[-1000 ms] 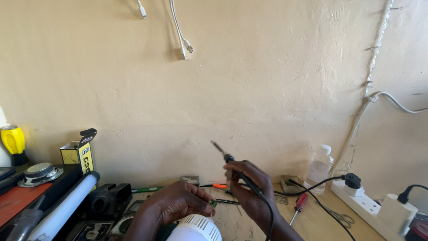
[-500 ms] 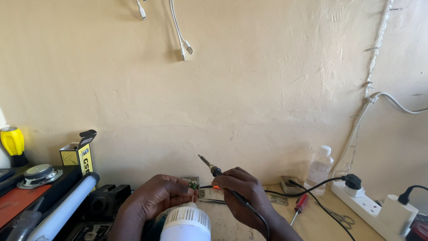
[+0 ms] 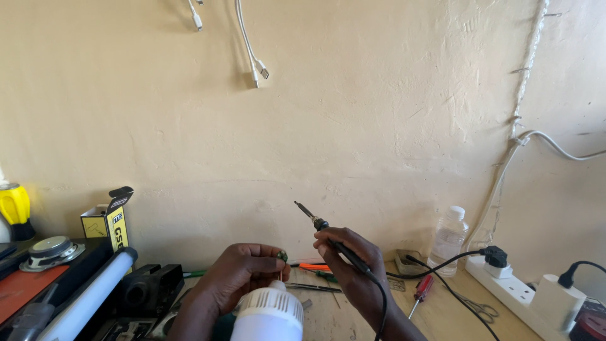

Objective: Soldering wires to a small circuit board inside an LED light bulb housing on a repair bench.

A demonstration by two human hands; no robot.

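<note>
Bottom centre: our left hand (image 3: 235, 278) clamps white bulb (image 3: 270, 312), fingertips pinching small green part (image 3: 282, 255) | just right: our right hand (image 3: 352, 270) closed round soldering iron (image 3: 328, 235), tip raised up-left | lower right: clear bottle (image 3: 449, 240), white power strip (image 3: 527, 294)

Rough, matt plaster, cream and uneven, covers the wall (image 3: 379, 113); glossy white plastic cables (image 3: 252, 57) hang against it; below, the workbench (image 3: 442, 309) shows bare, pale wood, scuffed and dull; the bulb (image 3: 268, 314) in the left hand (image 3: 237, 278) has a ribbed white plastic body with a soft sheen; the soldering iron (image 3: 328, 235) in the right hand (image 3: 353, 271) pairs a dark metal tip with a matt black plastic handle; a clear plastic bottle (image 3: 449, 241) glints beside a smooth white plastic power strip (image 3: 524, 293); a red-handled screwdriver (image 3: 421, 292) has a thin metal shaft; the yellow box (image 3: 108, 221) looks like printed card.
</note>
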